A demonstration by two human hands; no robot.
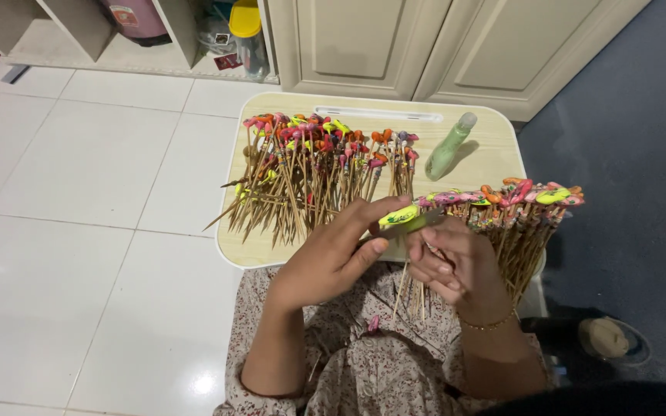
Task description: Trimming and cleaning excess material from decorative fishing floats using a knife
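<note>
Over the near edge of the small wooden table point(495, 139), the left hand point(333, 250) pinches a yellow-tipped skewer point(399, 216) while the right hand point(456, 266) grips a bundle of decorated skewers point(514, 212), which could slip and scatter if that grip loosens.

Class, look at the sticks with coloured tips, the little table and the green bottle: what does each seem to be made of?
Sticks: thin pale wood or bamboo, matte; tips look like glossy moulded clay or plastic. Small table: light wood-grain top, probably laminate, with a white rim. Green bottle: translucent plastic, likely, with a pale cap.
</note>
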